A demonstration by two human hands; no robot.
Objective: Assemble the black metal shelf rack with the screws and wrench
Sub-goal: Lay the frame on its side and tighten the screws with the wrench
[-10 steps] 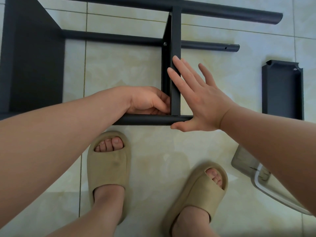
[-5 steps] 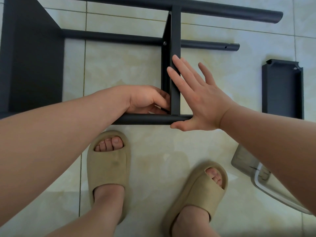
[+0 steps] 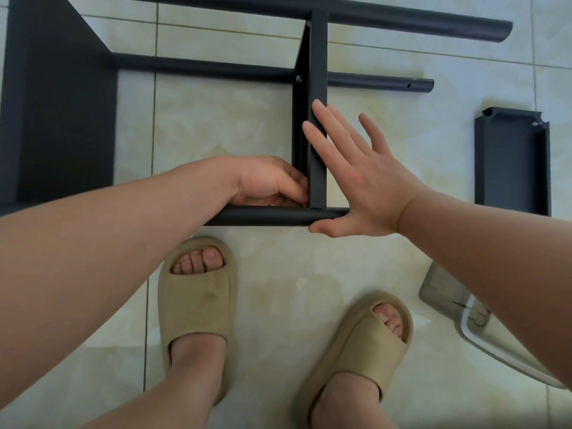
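Rack frame (image 3: pixel 198 65) lay flat on the tiled floor (image 3: pixel 223 125), both hands at its near corner.

Far left, a wide black panel (image 3: pixel 62 119) joined to the frame's tubes. Left hand (image 3: pixel 269 184) sat in the corner where the near tube (image 3: pixel 263 215) met the cross bracket (image 3: pixel 318 57), fingers curled against the bracket's inner face; whatever they held was hidden, so grip unclear. One screw (image 3: pixel 299 78) showed farther up the bracket. Right hand (image 3: pixel 365 187) lay flat, fingers straight and spread, pressing the bracket's right side, thumb under the tube end, gripping nothing. Right of it, well apart, a loose black shelf piece (image 3: pixel 510 162); nearer, a clear plastic container (image 3: pixel 473 320).
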